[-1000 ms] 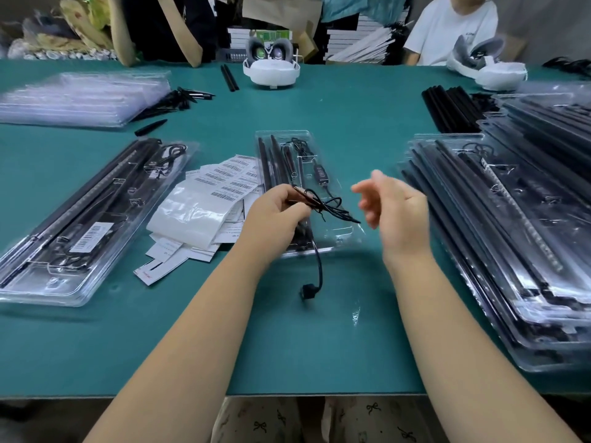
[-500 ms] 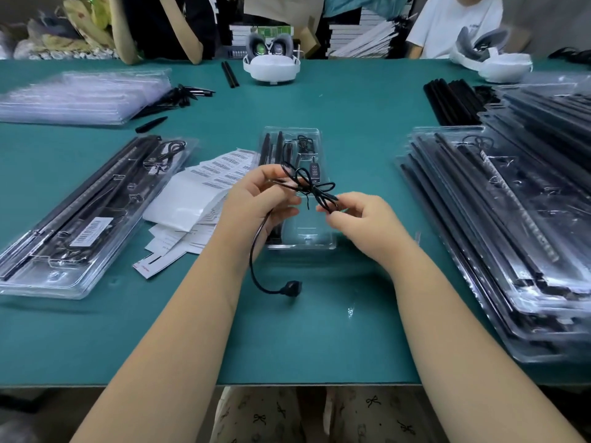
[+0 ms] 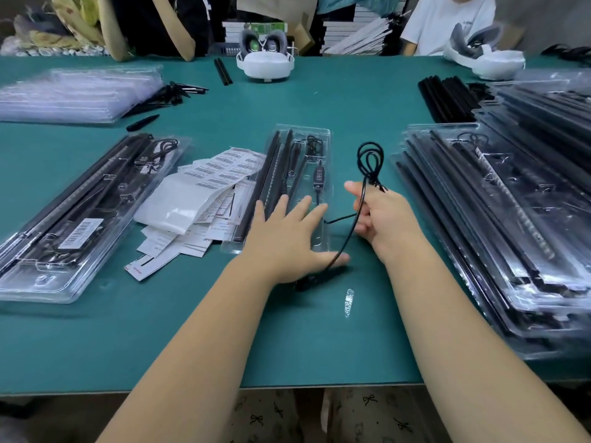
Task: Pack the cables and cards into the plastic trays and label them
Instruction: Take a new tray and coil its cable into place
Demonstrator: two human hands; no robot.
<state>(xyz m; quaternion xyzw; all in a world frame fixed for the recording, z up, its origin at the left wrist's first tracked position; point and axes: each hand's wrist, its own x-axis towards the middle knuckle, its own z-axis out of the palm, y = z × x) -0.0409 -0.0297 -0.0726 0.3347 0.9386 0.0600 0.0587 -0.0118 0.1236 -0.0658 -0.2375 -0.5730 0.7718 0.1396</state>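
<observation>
My left hand [image 3: 289,238] lies flat with fingers spread on the near end of the open tray [image 3: 324,135], steadying it. My right hand [image 3: 382,215] pinches the cable [image 3: 370,159], looped just right of the tray; I should keep those loops tight and lower them into the tray's free slot.

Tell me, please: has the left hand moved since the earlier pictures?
Yes. The left hand let go of the black cable, opened, and now lies flat on the near end of the middle plastic tray. The right hand alone holds the cable.
</observation>
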